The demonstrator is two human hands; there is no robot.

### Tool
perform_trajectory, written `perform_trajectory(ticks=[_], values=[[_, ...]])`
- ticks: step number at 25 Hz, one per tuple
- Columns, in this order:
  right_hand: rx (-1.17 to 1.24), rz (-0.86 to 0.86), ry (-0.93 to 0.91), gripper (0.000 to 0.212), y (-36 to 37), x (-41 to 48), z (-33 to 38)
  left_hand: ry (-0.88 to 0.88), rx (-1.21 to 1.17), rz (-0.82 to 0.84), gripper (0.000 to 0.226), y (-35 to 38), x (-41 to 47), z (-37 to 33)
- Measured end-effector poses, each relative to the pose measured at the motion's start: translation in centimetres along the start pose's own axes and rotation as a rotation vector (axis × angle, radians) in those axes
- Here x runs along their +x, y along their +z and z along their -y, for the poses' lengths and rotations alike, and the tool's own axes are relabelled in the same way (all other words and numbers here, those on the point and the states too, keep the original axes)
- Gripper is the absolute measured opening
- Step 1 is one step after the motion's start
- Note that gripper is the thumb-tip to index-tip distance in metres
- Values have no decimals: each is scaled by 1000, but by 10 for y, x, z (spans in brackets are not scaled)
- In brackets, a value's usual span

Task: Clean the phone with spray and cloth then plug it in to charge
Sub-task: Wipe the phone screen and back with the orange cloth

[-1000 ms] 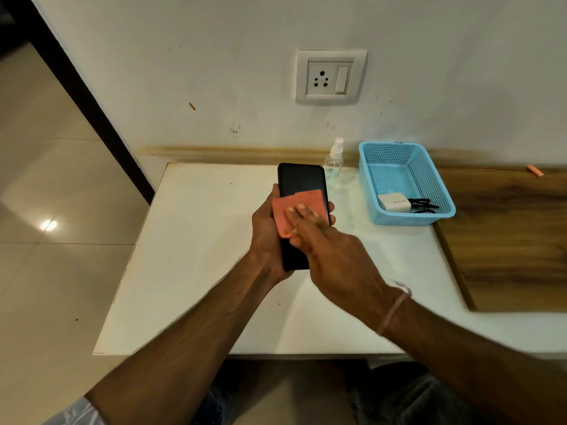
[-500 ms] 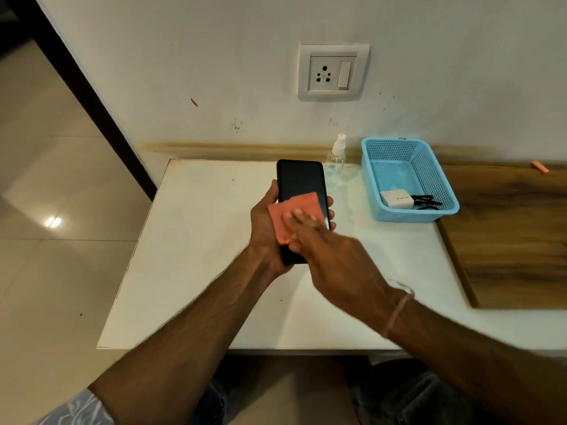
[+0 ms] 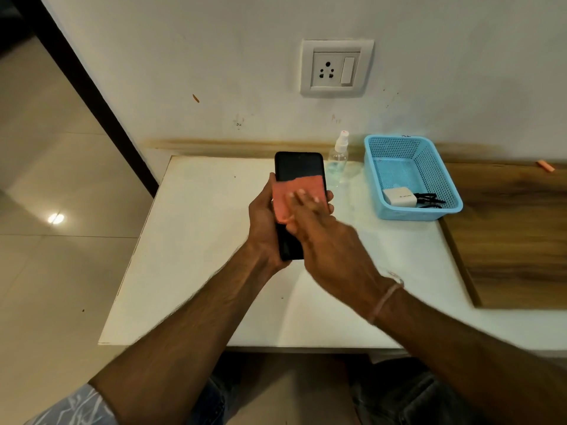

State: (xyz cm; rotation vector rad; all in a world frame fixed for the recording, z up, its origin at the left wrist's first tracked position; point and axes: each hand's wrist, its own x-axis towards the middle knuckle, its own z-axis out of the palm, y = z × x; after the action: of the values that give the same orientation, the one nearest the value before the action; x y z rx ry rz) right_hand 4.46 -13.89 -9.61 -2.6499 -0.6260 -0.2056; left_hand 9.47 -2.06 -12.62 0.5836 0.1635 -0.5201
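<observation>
A black phone point(image 3: 299, 167) is held above the white table point(image 3: 199, 240), screen up. My left hand point(image 3: 264, 228) grips it from the left side, fingertips showing past its right edge. An orange-pink cloth point(image 3: 285, 194) lies across the middle of the screen. My right hand point(image 3: 325, 240) presses the cloth flat with straight fingers. A small clear spray bottle point(image 3: 337, 157) with a white nozzle stands behind the phone, by the wall. A white charger point(image 3: 399, 197) with a black cable point(image 3: 428, 200) lies in a blue basket point(image 3: 380, 176).
A white wall socket point(image 3: 336, 68) with a switch sits above the table. A wooden board point(image 3: 515, 234) covers the right part of the surface, with a small orange piece point(image 3: 545, 165) at its back. Tiled floor and a dark door frame lie to the left.
My right hand has slid the cloth a little up the screen, toward the phone's middle. My left hand keeps its hold on the phone.
</observation>
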Motion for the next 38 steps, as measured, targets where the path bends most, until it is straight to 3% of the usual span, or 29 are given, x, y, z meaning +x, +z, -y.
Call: perform_trajectory(ticks=[3, 5, 8, 10, 12, 18, 20, 24, 26, 29, 32, 38], values=[[-43, 110, -232, 63, 3, -44, 0, -7, -22, 23, 80, -4, 1, -2], [-94, 72, -281, 61, -9, -52, -16, 11, -10, 17, 78, -4, 2, -3], [-60, -81, -94, 52, -19, -22, -23, 7, 27, -38, 72, 0, 1, 0], [19, -97, 73, 48, -13, 4, -15, 3, 59, -71, 68, 2, 1, 5], [22, -74, 105, 51, -1, 10, 0, 10, 49, -53, 73, 3, -1, 8], [-104, 27, -236, 75, 8, -64, -5, 19, -26, -23, 80, -3, 0, -3], [-95, -36, -172, 65, -4, -53, -21, 25, 2, -59, 76, -3, 1, -2], [-23, -158, 157, 44, -13, 15, -16, 11, 71, -127, 66, 2, 0, 2], [-23, -131, 148, 47, -2, 23, 3, 18, 40, -86, 69, 2, -2, 1], [-62, -25, -76, 66, 11, -22, 21, 6, -26, -31, 78, 1, -5, -4], [-77, 0, -170, 73, 6, -60, 6, 21, -41, -39, 80, -1, -3, -3], [-35, -132, 153, 45, -8, 13, -11, -32, 89, -129, 68, 4, -2, 5]])
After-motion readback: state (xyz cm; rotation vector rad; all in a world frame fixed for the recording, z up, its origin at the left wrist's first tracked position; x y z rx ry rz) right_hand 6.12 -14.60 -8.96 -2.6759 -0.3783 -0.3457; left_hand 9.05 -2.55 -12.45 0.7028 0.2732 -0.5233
